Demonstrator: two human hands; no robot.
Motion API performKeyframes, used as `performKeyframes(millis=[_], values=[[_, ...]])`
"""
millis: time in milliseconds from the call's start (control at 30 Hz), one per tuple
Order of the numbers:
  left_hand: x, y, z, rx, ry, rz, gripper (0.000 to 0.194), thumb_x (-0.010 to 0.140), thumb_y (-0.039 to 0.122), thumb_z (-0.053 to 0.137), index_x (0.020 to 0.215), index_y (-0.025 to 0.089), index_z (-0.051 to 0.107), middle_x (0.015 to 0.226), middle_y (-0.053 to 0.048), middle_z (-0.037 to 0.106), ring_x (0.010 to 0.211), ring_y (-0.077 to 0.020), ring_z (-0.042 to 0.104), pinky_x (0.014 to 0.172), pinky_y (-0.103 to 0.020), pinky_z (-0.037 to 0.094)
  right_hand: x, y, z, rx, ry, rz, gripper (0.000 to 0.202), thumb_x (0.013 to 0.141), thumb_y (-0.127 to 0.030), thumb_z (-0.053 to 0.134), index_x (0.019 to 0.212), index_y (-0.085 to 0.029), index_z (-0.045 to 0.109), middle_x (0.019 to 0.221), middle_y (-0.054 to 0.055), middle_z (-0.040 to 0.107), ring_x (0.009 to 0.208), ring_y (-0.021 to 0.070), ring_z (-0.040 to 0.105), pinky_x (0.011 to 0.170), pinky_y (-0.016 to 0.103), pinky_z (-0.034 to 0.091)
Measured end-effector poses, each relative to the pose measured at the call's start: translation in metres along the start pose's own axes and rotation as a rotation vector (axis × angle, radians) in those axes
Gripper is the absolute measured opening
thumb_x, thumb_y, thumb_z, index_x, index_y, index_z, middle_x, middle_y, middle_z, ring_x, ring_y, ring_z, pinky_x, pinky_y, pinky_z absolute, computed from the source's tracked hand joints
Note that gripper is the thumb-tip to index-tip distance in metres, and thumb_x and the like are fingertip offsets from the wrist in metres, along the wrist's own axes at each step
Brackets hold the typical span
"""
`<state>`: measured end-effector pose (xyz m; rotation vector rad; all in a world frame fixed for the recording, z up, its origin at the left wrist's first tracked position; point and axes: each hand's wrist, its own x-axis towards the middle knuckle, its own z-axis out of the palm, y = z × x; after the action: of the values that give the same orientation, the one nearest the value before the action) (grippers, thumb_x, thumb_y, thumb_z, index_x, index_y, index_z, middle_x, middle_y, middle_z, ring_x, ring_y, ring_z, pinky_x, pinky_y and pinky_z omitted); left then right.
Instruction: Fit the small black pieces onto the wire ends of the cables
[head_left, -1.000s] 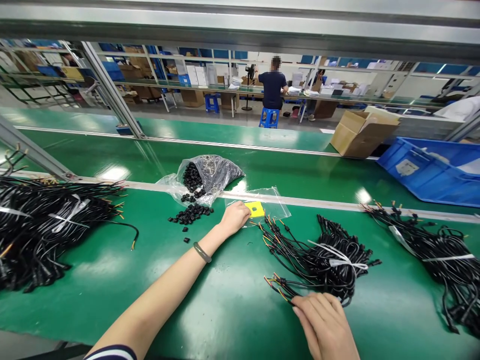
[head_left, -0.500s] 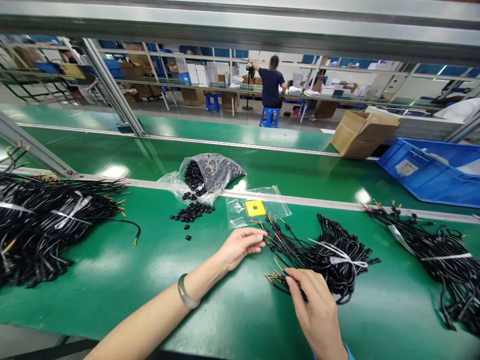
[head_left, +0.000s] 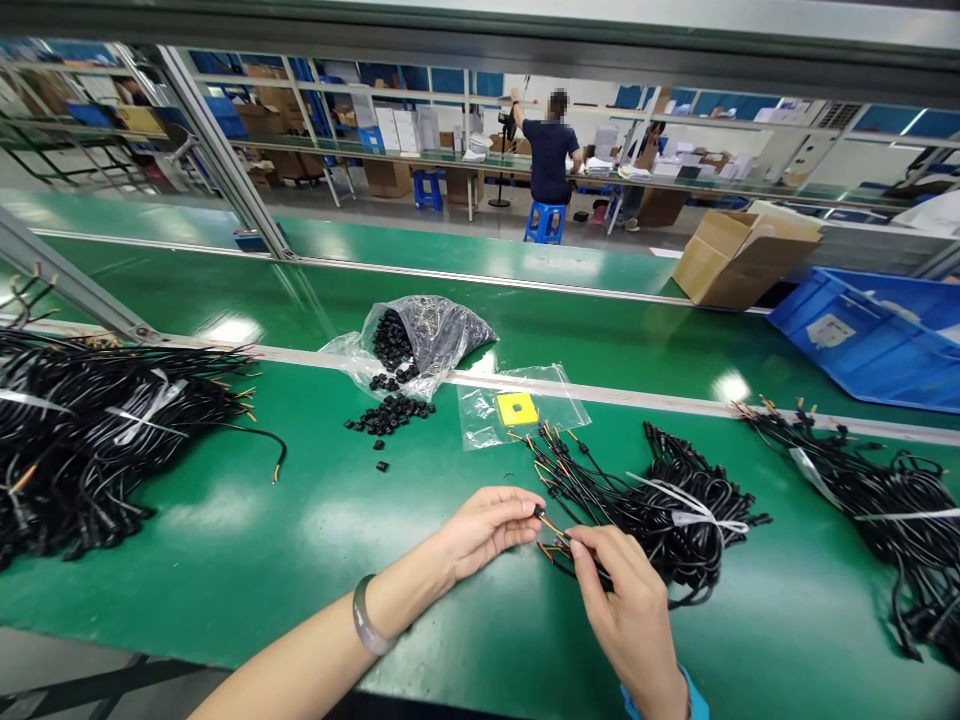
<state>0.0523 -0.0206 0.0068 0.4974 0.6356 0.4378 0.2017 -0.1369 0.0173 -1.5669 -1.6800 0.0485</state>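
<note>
Between the fingertips of my left hand (head_left: 491,530) is a small black plastic cap (head_left: 538,511). My right hand (head_left: 619,590) pinches a black cable (head_left: 568,538) close to its stripped end, where thin red and yellow wires (head_left: 553,525) point at the cap. The wire tips meet the cap; whether they are inside it I cannot tell. Just beyond my right hand lies a bundle of black cables (head_left: 690,530) tied with a white tie, its coloured wire ends fanned out to the left. Loose black caps (head_left: 394,413) lie in a pile further back.
A clear plastic bag (head_left: 450,335) of black caps lies open behind the pile. A yellow square piece (head_left: 517,408) rests on a flat clear bag. More cable bundles lie left (head_left: 90,440) and right (head_left: 892,510). At the back right are a cardboard box (head_left: 739,260) and a blue bin (head_left: 862,330).
My left hand has come down and slightly right, bringing the cap to the wire ends. My right hand has lifted the cable end a little towards it. The view has shifted slightly.
</note>
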Motion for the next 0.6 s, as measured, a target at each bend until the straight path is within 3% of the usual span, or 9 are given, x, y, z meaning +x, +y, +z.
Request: performKeyframes(millis=[367,600], values=[[-0.0032,-0.0008,-0.0028,0.001,0.014,0.006,0.019,0.069,0.013,0.078,0.084,0.005,0.07,0.067,-0.006,0.07,0.062,-0.0109,0.068,0.062,-0.016,0.058,0.0016,0.0013,0.0026,-0.076,0.028,-0.05,0.013,0.09,-0.013,0.051,0.097,-0.018,0.06,0.083,0.004,0.062,0.076,0.0164,0.056,0.067,0.03,0.04],[-0.0005,-0.0019,-0.0034,0.033,0.053,0.025,0.024,0.063,0.016,0.083,0.081,0.006,0.069,0.067,-0.005,0.069,0.061,-0.0104,0.067,0.063,-0.016,0.057,0.0025,0.0022,-0.002,-0.119,-0.029,-0.123,0.017,0.091,-0.014,0.051,0.102,-0.019,0.063,0.078,0.003,0.059,0.069,0.0136,0.052,0.064,0.03,0.036]])
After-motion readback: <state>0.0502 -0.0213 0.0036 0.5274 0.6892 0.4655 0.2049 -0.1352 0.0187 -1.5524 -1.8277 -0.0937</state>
